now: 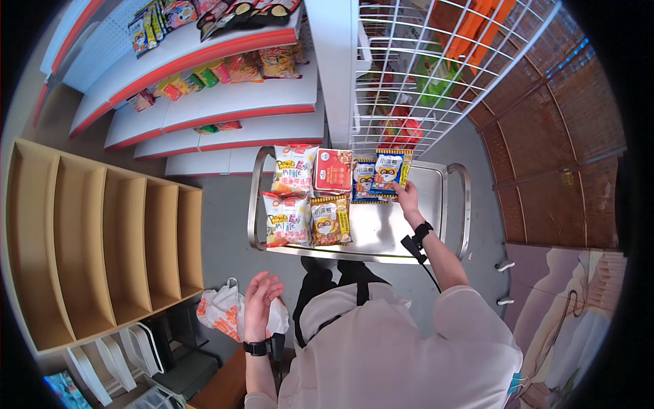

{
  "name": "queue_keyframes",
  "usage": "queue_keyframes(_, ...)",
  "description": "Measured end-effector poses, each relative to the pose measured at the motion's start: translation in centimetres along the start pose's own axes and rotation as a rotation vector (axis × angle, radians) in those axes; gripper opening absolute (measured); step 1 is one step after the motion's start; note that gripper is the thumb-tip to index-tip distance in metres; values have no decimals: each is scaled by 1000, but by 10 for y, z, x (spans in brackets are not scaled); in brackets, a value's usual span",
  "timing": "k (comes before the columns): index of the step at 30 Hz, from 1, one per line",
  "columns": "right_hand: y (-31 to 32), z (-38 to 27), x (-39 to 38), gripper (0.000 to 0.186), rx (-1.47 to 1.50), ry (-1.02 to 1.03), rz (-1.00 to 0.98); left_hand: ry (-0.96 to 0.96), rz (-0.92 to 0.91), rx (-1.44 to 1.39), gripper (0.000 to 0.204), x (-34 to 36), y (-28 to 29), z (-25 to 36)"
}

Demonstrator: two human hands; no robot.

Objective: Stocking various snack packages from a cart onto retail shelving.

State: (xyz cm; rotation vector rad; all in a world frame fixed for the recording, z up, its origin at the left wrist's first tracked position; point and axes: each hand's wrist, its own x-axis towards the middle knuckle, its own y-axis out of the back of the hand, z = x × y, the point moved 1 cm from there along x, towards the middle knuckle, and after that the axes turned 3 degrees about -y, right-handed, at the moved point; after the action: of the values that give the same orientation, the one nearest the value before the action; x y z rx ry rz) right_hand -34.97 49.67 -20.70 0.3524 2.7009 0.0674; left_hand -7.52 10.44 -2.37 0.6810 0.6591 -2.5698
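My right hand (407,200) grips the lower right corner of a blue-and-yellow snack bag (388,168) over the metal cart (385,235). This bag partly covers a second blue snack bag (363,178). To their left is a red-and-white box (333,170), with a brown-and-yellow snack bag (330,221) below it. Two white puffed snack bags, an upper bag (293,170) and a lower bag (286,219), lie along the cart's left side. My left hand (261,300) hovers off the cart near my body, loosely open and holding nothing.
White shelves with red edges (204,112) hold several snack packs ahead on the left. A white wire rack (436,75) rises beyond the cart. Wooden shelving (112,252) stands at the left. A white-and-orange plastic bag (223,310) sits below my left hand.
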Motion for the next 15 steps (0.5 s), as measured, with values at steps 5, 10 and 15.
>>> queue_keyframes(5,-16,19,8,40,-65,-102,-100,-16,97,-56,29,-17,7,-8)
queue_keyframes(10,-31,39,15,43,-61,-81,-119,-15,147,-91,30,-25,8,-15)
queue_keyframes(15,-37,40,16,41,-163,-18,-77,-13,167,-106,30,-27,11,-21)
